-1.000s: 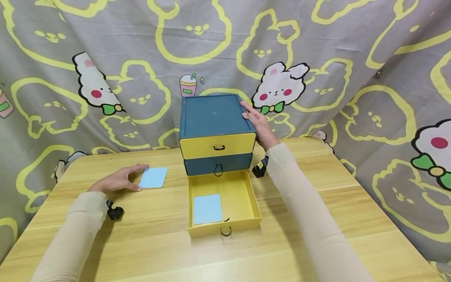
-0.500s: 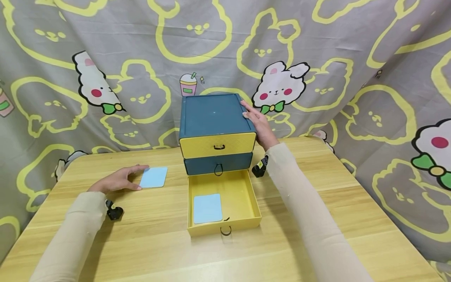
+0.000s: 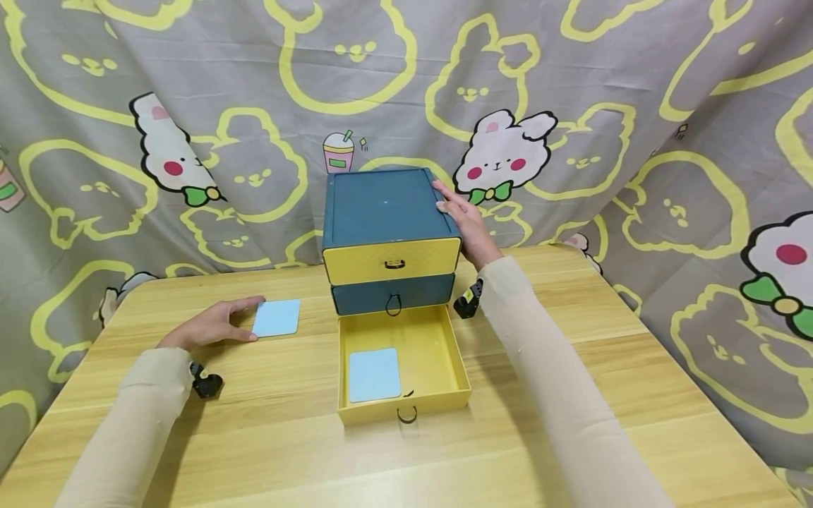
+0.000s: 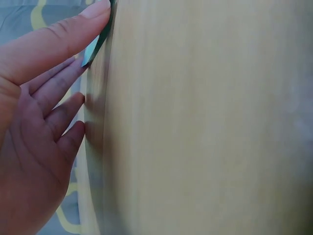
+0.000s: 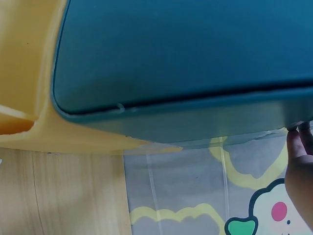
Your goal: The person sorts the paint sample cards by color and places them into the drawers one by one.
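Note:
In the head view, my left hand (image 3: 209, 323) is on the table at the left, thumb and forefinger at opposite corners of the near side of a flat light-blue square card (image 3: 277, 317). The left wrist view shows that card (image 4: 92, 51) edge-on between thumb and fingers, with the other fingertips down at the tabletop. My right hand (image 3: 468, 224) rests along the upper right side of a small dark-teal drawer cabinet (image 3: 387, 204), fingers extended onto its top edge. The cabinet's yellow bottom drawer (image 3: 428, 353) is pulled out, and a second light-blue card (image 3: 375, 375) lies inside at its left.
Above the open drawer are a closed teal drawer (image 3: 362, 300) and a closed yellow drawer (image 3: 356, 264), each with a black pull. The wooden table (image 3: 267, 437) runs back to a grey patterned curtain (image 3: 394, 70). A small black piece (image 3: 408, 394) lies in the open drawer.
The left hand's thumb has shifted slightly along the near edge of the card, and the card has moved a little. The right hand, cabinet and drawer stay as they were.

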A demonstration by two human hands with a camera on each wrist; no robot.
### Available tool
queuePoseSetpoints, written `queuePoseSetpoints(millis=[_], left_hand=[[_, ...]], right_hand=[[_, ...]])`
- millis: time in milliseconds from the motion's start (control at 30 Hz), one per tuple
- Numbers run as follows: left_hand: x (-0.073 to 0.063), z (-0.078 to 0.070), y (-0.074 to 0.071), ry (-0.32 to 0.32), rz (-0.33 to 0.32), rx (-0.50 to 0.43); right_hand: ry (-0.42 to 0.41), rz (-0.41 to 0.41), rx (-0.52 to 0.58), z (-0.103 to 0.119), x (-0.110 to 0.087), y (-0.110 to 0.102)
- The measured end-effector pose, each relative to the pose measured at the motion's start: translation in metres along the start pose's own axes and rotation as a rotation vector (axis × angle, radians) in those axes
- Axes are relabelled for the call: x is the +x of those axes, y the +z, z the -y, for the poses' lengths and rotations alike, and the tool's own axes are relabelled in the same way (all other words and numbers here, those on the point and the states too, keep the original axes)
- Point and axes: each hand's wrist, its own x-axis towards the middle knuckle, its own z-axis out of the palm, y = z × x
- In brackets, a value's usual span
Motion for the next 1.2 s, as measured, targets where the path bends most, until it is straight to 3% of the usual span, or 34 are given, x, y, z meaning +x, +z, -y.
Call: queuePoseSetpoints(millis=[433,700,900,1200], left_hand=[[-0.005,-0.013,0.000,-0.016,-0.032,-0.014],[-0.019,-0.018,-0.004,-0.047,-0.079,0.001],[-0.032,-0.036,-0.011,-0.083,-0.112,0.011],[-0.040,-0.072,-0.011,-0.063,-0.147,0.040]], right_hand=[[0.018,-0.004,0.024,-0.001,-0.002,0.000],[0.019,0.003,0.015,-0.004,-0.002,-0.001],[0.012,-0.004,-0.001,-0.004,-0.001,-0.002],[0.007,-0.003,-0.006,-0.002,0.000,-0.002]])
